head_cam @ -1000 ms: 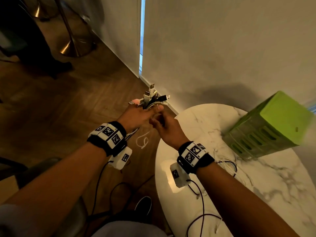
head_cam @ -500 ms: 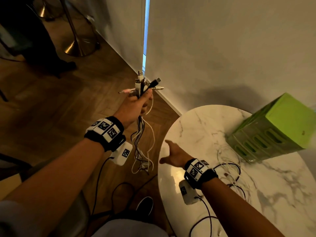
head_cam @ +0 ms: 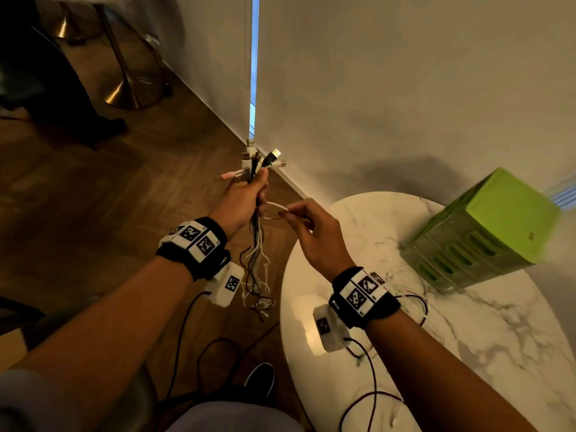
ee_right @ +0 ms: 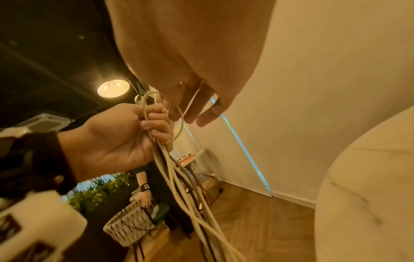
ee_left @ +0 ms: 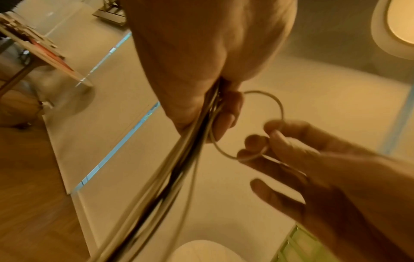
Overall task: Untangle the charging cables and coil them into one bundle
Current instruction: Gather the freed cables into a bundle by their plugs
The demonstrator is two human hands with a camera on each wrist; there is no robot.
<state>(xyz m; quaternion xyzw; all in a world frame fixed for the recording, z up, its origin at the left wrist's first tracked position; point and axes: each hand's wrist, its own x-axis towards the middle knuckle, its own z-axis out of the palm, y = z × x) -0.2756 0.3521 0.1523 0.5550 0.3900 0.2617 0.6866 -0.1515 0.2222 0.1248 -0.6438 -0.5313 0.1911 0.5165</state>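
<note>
My left hand [head_cam: 246,198] grips a bunch of white and black charging cables [head_cam: 257,254] upright over the wooden floor. Their plugs [head_cam: 260,159] fan out above the fist and the loose ends hang down in a tangle. One white cable forms a small loop [ee_left: 257,124] beside the fist. My right hand [head_cam: 299,216] pinches that loop [head_cam: 277,208] between thumb and fingertips, close to the left hand. In the right wrist view the left hand [ee_right: 134,131] holds the cables [ee_right: 179,177] while my right fingers [ee_right: 190,106] pinch the thin white strand.
A round white marble table [head_cam: 467,338] stands at the right, with more thin cables [head_cam: 414,294] and a green slotted box [head_cam: 486,232] on it. A wall [head_cam: 405,88] is close ahead. Another person with a woven basket [ee_right: 127,225] stands further off.
My right hand rose from the table edge to the bunch and took hold of a white loop. The left hand kept its grip on the cables, held upright.
</note>
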